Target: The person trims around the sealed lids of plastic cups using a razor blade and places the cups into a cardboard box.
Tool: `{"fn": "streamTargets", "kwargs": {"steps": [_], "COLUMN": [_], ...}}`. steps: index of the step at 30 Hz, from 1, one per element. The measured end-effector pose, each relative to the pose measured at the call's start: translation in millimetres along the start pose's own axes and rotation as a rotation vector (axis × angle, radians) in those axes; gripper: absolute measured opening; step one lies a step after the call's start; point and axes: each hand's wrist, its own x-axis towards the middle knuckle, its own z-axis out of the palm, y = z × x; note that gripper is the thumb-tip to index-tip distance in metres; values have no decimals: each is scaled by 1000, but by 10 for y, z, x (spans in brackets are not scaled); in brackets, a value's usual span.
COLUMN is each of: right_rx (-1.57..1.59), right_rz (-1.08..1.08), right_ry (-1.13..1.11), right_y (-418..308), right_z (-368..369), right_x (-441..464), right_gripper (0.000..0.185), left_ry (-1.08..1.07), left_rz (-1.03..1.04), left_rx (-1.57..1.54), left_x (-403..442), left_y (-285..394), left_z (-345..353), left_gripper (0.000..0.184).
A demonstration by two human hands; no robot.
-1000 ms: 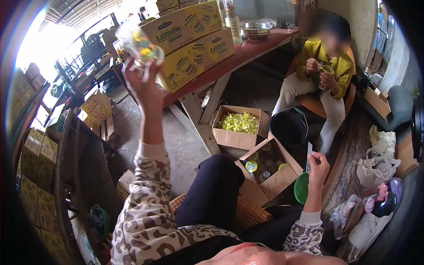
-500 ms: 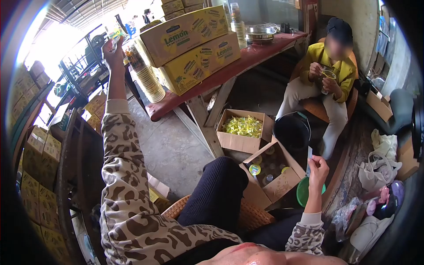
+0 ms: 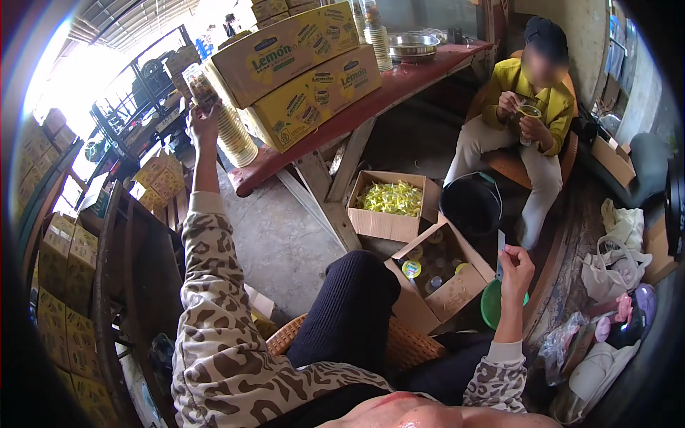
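My left hand (image 3: 204, 123) reaches up to the end of the red table. Its fingers are closed around the upper part of a tall leaning stack of plastic cups (image 3: 235, 143); a clear cup with dark contents (image 3: 196, 80) shows at the top. My right hand (image 3: 515, 267) pinches a thin, flat, pale strip (image 3: 501, 241) that stands upright; its exact kind is unclear. Below that hand is a green basin (image 3: 492, 303). Beside it an open carton (image 3: 460, 292) holds several lidded cups (image 3: 412, 269).
Two lemon-drink cartons (image 3: 307, 93) sit on the red table (image 3: 335, 125) near a metal bowl (image 3: 414, 46). A carton of yellow-green wrappers (image 3: 389, 200) and a black bucket (image 3: 471, 207) stand on the floor. Opposite, a seated person (image 3: 531, 107) holds a cup.
My left hand has come down from above the stack, where it held up a cup with a yellow-green label, to the stack's upper part. My right hand stays nearly in place with the strip.
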Motion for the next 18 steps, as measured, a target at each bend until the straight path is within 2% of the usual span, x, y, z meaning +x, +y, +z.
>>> {"fn": "streamTargets", "kwargs": {"steps": [3, 5, 7, 10, 14, 16, 17, 18], "right_rx": [-37, -38, -53, -45, -74, -83, -79, -73], "right_rz": [10, 10, 18, -13, 5, 15, 13, 10], "right_ry": [8, 8, 33, 8, 16, 29, 22, 11], "right_y": [-34, -3, 18, 49, -8, 12, -19, -38], "right_z": [10, 28, 7, 10, 9, 13, 30, 39], "right_x": [-7, -5, -3, -10, -18, -12, -17, -20], "right_gripper": [11, 11, 11, 11, 13, 13, 13, 13], "left_ry": [25, 11, -38, -99, 289, 405, 463, 452], "left_rz": [40, -5, 73, 57, 234, 370, 531, 587], "left_rx": [20, 103, 115, -321, -104, -87, -2, -41], "left_x": [-46, -68, 49, -35, -234, -548, -689, -893], "left_y": [-70, -1, -182, -318, -169, 209, 385, 685], "left_z": [17, -20, 50, 164, 76, -26, -64, -98], "left_gripper": [76, 78, 82, 87, 80, 71, 65, 63]}}
